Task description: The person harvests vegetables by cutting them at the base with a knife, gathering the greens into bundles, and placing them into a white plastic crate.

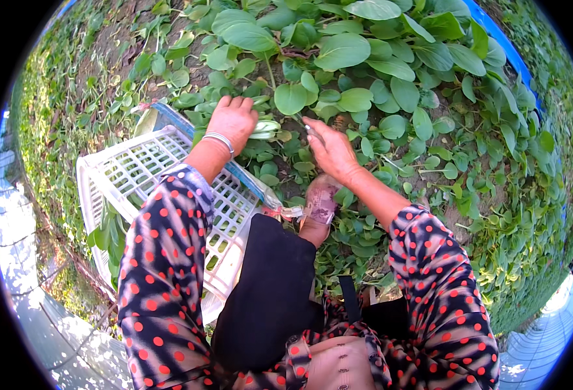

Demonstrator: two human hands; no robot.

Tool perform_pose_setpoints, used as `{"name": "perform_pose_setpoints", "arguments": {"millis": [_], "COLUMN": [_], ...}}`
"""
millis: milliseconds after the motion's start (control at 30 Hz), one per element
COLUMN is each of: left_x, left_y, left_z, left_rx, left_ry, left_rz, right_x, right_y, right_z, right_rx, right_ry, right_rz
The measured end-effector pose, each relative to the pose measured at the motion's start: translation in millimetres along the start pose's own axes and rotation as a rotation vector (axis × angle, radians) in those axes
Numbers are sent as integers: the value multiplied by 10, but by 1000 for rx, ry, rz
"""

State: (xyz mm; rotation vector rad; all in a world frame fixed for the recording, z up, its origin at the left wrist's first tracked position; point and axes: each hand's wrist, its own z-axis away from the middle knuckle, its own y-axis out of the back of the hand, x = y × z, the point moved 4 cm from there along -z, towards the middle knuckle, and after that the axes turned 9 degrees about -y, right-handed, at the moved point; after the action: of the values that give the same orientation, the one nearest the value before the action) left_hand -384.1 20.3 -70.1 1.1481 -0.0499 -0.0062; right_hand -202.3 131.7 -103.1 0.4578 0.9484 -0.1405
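Observation:
My left hand (233, 122), with a silvery bangle at the wrist, is closed around a bunch of leafy greens whose pale stalks (265, 129) point right. My right hand (331, 147) is to the right of it, fingers bent around a small tool with a thin blade (300, 120), mostly hidden by the fingers. The blade lies close to the base of a rooted leafy green plant (290, 99). Below my left forearm stands a white plastic crate (135, 165) with greens inside, seen through its slotted side.
A blue strip with pinkish ties (247, 181) runs along the crate's upper edge. My shoe (321, 200) rests among low seedlings. Taller leafy greens (343, 51) grow ahead and to the right. A blue band (503, 36) edges the bed at the upper right.

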Motion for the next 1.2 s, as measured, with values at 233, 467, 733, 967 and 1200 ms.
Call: {"name": "perform_pose_setpoints", "arguments": {"millis": [233,467,733,967,1200], "left_x": [530,472,78,-50,-120], "left_y": [1137,1113,717,413,328], "left_z": [-290,-1136,-986,-631,-627], "left_rx": [-215,-429,-311,-80,-79], "left_ry": [-140,-95,32,70,63], "left_rz": [352,-121,-226,-31,72], "right_x": [116,181,142,42,100], "right_y": [499,437,367,283,127], "right_z": [-106,-548,-538,-560,-495], "right_rx": [369,324,270,187,246], "right_ry": [116,7,21,-19,13], "right_rz": [-214,-263,-354,-468,-421]}}
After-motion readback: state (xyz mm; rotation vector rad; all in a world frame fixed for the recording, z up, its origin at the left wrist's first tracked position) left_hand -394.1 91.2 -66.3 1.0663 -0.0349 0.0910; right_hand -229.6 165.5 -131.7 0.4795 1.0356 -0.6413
